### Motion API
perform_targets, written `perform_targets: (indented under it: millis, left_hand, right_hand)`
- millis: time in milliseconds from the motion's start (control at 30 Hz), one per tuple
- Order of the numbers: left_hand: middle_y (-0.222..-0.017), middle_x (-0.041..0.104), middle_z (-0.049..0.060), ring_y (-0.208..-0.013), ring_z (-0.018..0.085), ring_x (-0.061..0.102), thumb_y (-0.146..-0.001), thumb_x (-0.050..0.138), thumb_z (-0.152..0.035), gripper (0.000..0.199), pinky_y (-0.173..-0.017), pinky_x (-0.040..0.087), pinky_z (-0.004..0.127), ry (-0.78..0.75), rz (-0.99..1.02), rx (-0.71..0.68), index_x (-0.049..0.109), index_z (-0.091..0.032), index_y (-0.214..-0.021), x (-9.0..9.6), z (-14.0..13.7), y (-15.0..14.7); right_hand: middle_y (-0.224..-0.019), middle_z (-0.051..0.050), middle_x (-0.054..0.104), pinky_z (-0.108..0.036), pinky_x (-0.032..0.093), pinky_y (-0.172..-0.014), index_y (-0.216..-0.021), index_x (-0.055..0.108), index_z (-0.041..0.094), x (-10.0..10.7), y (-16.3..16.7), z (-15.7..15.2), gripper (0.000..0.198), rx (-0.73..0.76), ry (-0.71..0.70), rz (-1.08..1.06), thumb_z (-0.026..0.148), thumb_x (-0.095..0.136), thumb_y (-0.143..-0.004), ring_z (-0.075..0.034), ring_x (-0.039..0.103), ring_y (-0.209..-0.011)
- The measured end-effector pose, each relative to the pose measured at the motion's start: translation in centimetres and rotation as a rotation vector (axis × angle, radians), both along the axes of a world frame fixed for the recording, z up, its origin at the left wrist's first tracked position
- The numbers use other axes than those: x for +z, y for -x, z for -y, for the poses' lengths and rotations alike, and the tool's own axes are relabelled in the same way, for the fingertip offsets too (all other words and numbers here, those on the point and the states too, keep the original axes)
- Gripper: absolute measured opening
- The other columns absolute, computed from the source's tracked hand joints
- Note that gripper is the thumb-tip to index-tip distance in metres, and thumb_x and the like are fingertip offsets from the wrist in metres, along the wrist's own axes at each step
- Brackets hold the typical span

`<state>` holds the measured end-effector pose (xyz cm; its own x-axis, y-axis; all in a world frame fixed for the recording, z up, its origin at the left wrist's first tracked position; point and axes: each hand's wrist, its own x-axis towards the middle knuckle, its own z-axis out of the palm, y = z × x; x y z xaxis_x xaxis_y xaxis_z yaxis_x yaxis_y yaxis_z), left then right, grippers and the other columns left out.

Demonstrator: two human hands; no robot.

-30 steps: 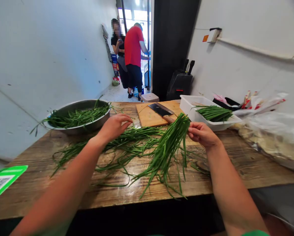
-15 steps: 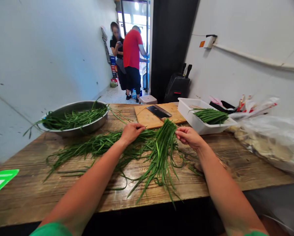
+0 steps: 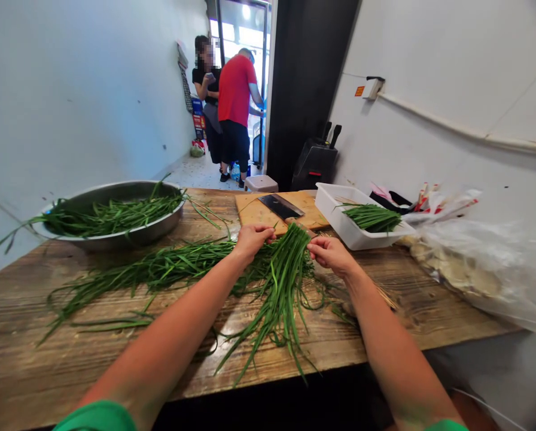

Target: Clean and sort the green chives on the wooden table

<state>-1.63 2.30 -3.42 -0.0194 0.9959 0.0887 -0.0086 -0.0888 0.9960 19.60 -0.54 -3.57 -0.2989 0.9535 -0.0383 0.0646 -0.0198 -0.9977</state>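
Note:
A bunch of green chives (image 3: 282,276) lies on the wooden table (image 3: 34,353), its cut ends pointing away from me. My left hand (image 3: 251,239) grips the bunch's left side near the top. My right hand (image 3: 331,254) pinches the right side of the same ends. More loose chives (image 3: 160,269) sprawl across the table to the left. A metal bowl (image 3: 115,236) at the back left holds further chives.
A wooden cutting board (image 3: 261,212) with a cleaver (image 3: 280,206) sits behind my hands. A white tray (image 3: 344,224) with trimmed chives stands at the back right, beside plastic bags (image 3: 483,257). Two people (image 3: 225,102) stand in the far doorway.
My left hand has moved right from the loose chives and taken hold of the bunch. My right hand and the bunch have shifted left and down toward the table.

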Motion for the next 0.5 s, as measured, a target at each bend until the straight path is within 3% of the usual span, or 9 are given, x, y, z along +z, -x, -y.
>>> perform_targets:
  millis: [500]
  left_hand:
    - [-0.059, 0.063, 0.002, -0.046, 0.006, 0.045, -0.061, 0.063, -0.029, 0.019, -0.047, 0.035, 0.019, -0.062, -0.006, 0.055, 0.066, -0.011, -0.066, 0.5, -0.7, -1.8]
  right_hand:
    - [-0.046, 0.007, 0.050, -0.015, 0.012, -0.030, -0.064, 0.051, 0.016, 0.1, 0.2, -0.1, 0.026, -0.031, 0.039, 0.012, 0.039, 0.064, -0.062, -0.001, 0.028, -0.030]
